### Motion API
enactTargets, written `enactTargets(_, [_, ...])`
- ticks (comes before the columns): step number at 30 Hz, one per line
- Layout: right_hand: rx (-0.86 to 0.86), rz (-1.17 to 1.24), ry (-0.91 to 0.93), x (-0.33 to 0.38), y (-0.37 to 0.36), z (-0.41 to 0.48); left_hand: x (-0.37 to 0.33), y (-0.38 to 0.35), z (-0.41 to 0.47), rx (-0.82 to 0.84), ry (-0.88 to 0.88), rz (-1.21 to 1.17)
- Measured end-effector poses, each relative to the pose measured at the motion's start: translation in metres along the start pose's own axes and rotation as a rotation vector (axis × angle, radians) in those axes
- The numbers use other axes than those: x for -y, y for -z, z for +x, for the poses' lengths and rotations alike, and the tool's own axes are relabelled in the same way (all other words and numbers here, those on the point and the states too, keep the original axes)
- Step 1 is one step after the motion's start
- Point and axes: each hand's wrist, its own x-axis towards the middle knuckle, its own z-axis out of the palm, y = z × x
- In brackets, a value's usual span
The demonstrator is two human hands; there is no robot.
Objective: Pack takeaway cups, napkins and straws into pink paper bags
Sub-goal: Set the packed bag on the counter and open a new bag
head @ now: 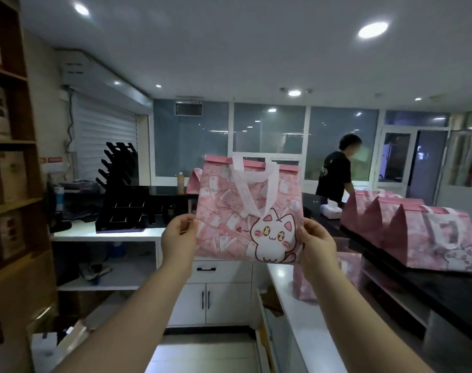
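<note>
Hands [179, 235] [317, 242] pinch pink bag [229, 211] (upright); mid-air.

The room is dimly lit from above by round recessed ceiling lights [372, 29]; these are blown out to white glare, and their reflections are caught in the window panes [268, 127]; a bright patch is thrown on the white tabletop [105, 232]; the shelving [6, 168] is left in shadow and bowed by edge distortion; the distant person [334, 170] is rendered soft.

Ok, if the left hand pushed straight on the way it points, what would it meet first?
The left hand already pinches the bag, so that comes first. Beyond it, probably the white counter under the black rack, though depth is unclear.
</note>
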Motion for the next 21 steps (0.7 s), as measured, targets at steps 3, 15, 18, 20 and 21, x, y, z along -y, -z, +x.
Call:
enactTargets(3, [-0.050,-0.043,-0.047,-0.019,-0.006,0.039,0.027,-0.018,0.042,0.080,0.048,0.023])
enactTargets(15, [-0.177,-0.042,0.181,-0.037,-0.075,0.197,0.100,-0.113,0.246,0.442,0.181,-0.047])
enactTargets(18, [-0.230,-0.094,0.191,-0.034,-0.076,0.231,0.115,-0.152,0.286,0.529,0.213,-0.034])
enactTargets(20, [-0.290,-0.119,0.208,-0.027,-0.065,0.248,0.122,-0.187,0.299,0.584,0.213,-0.035])
enactTargets(21, [-0.327,-0.137,0.221,-0.023,-0.057,0.255,0.124,-0.205,0.302,0.607,0.209,-0.047])
